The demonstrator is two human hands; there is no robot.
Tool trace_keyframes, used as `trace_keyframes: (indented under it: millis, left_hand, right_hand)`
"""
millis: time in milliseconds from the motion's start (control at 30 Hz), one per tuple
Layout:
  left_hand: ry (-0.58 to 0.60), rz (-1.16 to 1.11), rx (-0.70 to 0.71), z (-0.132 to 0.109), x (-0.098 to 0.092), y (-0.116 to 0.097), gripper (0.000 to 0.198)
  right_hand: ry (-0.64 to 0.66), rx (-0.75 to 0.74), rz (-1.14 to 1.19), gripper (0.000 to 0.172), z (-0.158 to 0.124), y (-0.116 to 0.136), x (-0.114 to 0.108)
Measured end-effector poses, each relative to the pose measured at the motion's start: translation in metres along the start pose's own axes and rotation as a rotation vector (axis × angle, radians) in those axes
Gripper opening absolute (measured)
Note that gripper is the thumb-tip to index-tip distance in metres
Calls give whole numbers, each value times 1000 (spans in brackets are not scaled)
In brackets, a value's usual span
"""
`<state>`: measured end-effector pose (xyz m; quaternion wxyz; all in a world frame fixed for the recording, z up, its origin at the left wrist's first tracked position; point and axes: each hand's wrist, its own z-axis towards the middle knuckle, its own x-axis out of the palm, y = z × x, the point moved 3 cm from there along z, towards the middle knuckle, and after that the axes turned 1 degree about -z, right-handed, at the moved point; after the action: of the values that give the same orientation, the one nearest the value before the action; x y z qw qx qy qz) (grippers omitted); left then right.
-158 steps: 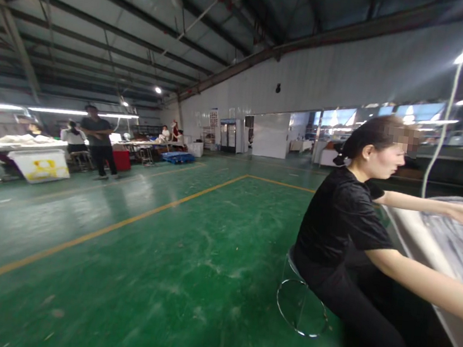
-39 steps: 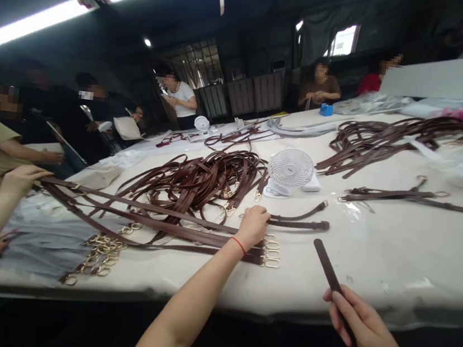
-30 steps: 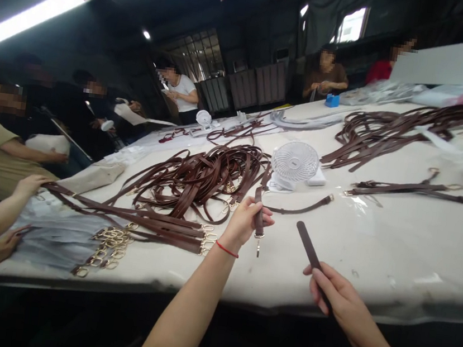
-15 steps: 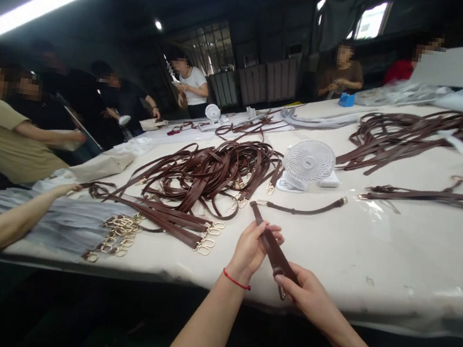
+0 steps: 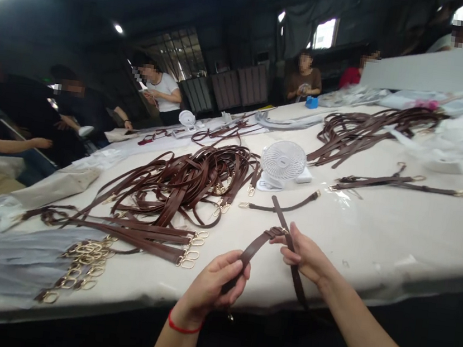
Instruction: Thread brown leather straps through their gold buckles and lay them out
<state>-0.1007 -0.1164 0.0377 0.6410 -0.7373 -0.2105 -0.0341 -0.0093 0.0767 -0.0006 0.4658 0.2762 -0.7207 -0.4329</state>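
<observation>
Above the table's near edge, my left hand [image 5: 225, 277], with a red cord at the wrist, is closed round one part of a brown leather strap [image 5: 252, 249]. The strap arches up to a small buckle and loops beside the fingers of my right hand [image 5: 304, 254]. That hand grips a narrower length of brown strap [image 5: 281, 216], whose free tip points away and whose lower part hangs past the edge. Whether both lengths are one piece, I cannot tell. Beyond my hands lies a short dark strap [image 5: 278, 208] with metal ends.
A heap of brown straps [image 5: 188, 185] with gold clasps [image 5: 190, 250] covers the left middle. A white fan [image 5: 283, 162] stands behind my hands. Crossed straps [image 5: 382, 183] and another strap pile [image 5: 363, 128] lie right. Grey wrapped bundles [image 5: 14, 259] are left; several people stand or sit around.
The view has swung right. My hands have parted; the left is lower and nearer its end of the strap, the right is by the buckle. The strap now bends in an arch between them.
</observation>
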Motion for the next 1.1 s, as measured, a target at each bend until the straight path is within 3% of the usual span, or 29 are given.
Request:
trace_keyframes:
  millis: [100,233,400,467,567,633,667,733,767,833,900,1000,1100]
  left_hand:
    - [14,169,-104,-4,-6,-3,30]
    - [-52,590,-169,2,-28,-11,28]
    - [-369,1388,44,26,-75,-43,13]
    - [-493,1565,157,40,-90,-55,4]
    - [-716,1646,345,57,-100,-58,22]
    - [-811,1548,387,63,-94,-44,36]
    - [-802,1451,376,65,-86,-33,37]
    - [-674,1166,304,67,-60,-2,23]
    - [-550,979,218,67,-43,17,18]
    - [-330,521,3,68,-5,53,29]
    - [-244,163,-45,66,28,75,39]
    - [-284,-194,-6,65,53,87,42]
    - [-325,-414,5,64,54,85,38]
  right_hand:
    - [38,-26,36,38,-2,6,-5]
    - [-121,-119,-83,36,-16,19,-25]
    - [-340,-261,-233,40,-36,30,-50]
    - [-359,-273,-269,38,-42,27,-53]
    - [-332,-242,-308,38,-48,16,-49]
    - [-328,-195,-331,40,-50,5,-45]
    - [-330,-167,-344,41,-51,0,-43]
    - [-329,-117,-368,43,-53,-11,-40]
    - [-325,-100,-379,43,-54,-15,-38]
    - [-309,-84,-397,43,-55,-23,-33]
    - [-282,-68,-415,43,-57,-28,-27]
    - [-210,-23,-444,44,-61,-36,-16]
    - [-143,12,-470,42,-65,-41,-8]
